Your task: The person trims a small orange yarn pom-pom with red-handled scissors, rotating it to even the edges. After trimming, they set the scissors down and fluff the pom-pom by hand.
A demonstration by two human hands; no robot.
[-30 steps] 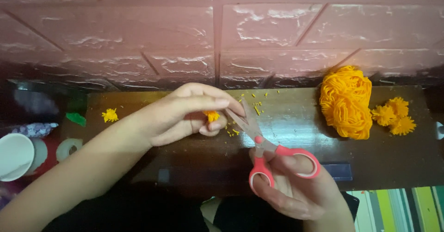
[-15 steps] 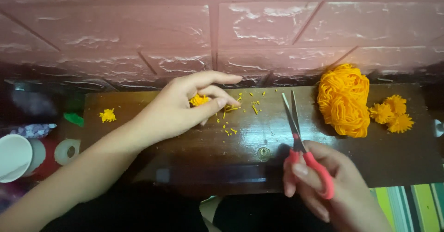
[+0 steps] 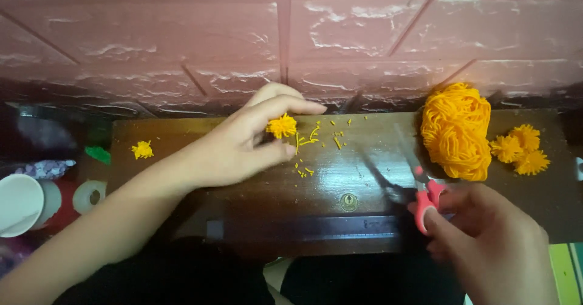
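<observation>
Brick wall (image 3: 182,31) fills the back, with a dark wooden desk (image 3: 243,183) below it. Yarn (image 3: 456,129) sits heaped at the desk's right, three pompoms (image 3: 522,150) just beside it. Left hand (image 3: 237,150) pinches a small orange pompom (image 3: 282,126) over scattered clippings (image 3: 316,136). Right hand (image 3: 492,238) grips red-handled scissors (image 3: 419,183), blurred blades near the yarn. A lone pompom (image 3: 143,150) lies far left.

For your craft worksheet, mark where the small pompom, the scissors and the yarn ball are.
pompom (image 3: 282,126), head view, its fluffy middle
scissors (image 3: 425,198), head view, red handle
yarn ball (image 3: 456,130), head view, centre of the orange bundle
</observation>
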